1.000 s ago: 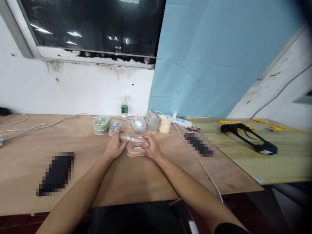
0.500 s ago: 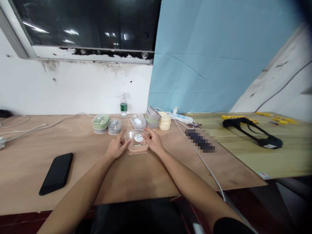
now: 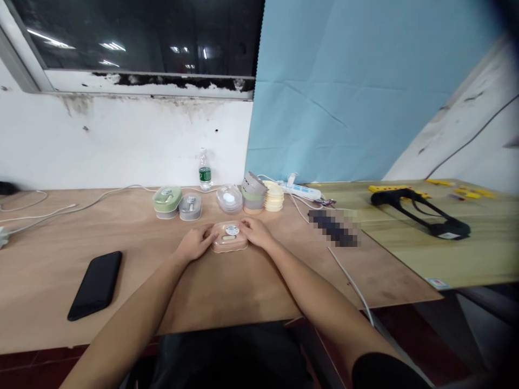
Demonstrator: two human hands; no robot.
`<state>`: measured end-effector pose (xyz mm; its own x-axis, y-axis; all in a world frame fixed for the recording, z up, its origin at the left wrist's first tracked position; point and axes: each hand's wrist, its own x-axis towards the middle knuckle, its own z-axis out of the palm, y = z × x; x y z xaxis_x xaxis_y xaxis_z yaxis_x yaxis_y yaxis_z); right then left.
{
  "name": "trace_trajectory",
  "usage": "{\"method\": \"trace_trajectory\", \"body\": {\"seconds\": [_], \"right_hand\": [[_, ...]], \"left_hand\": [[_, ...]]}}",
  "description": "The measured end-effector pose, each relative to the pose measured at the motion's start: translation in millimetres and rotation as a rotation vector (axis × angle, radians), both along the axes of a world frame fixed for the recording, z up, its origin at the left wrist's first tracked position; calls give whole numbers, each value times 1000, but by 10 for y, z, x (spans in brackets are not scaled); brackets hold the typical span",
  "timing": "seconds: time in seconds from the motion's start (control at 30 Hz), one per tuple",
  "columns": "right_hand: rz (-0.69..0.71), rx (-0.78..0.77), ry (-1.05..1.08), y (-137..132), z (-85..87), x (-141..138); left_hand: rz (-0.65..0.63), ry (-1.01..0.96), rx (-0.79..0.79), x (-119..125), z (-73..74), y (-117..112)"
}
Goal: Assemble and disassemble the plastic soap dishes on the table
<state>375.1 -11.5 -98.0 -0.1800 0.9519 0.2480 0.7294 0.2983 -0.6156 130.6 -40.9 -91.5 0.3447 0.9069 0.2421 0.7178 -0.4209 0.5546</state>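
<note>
left fingers [image 3: 205, 234], right fingers [image 3: 245, 226] clasp pink box [image 3: 229, 246] ends | open tabletop [image 3: 227, 292] nearside

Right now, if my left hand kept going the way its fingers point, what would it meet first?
The pink lidded box: your left hand seems to be touching its side. Beyond it, roughly in line, sits the clear container, though depth is hard to judge.

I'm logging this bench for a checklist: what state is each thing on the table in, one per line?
Pink oval plastic box: closed, lying flat.
Left hand: gripping the box's left end.
Right hand: gripping the box's right end.
Green lidded box: closed.
Grey lidded box: closed.
Stack of grey tubs: leaning.
Clear water bottle: upright.
Black phone: screen dark.
</note>
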Motion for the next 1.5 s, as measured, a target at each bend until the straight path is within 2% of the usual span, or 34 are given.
{"method": "trace_trajectory", "body": {"seconds": [0.37,0.5,0.67,0.87,0.97,1.1,1.23,1.33,1.5], "right_hand": [[4,-33,-15,-14,22,-20],[11,-32,-19,-25,31,-26],[29,-21,-8,-19,3,-24],[6,-21,93,-11,-23,-33],[-2,-29,124,2,-13,-15],[-27,-63,106,22,-18,15],[0,-32,44,13,-37,-5],[21,-19,-17,-2,-36,-36],[38,-8,-48,-2,-40,-51]], "left_hand": [[-6,17,-53,2,-19,40],[37,23,-51,-30,-36,48],[-123,100,22,-72,-71,72],[-130,75,43,-94,-23,69],[-8,46,68,-124,32,73],[244,-50,124,-220,78,107],[508,-153,220,-309,68,163],[692,-144,286,-301,48,221],[850,-62,304,-210,48,325]]}}
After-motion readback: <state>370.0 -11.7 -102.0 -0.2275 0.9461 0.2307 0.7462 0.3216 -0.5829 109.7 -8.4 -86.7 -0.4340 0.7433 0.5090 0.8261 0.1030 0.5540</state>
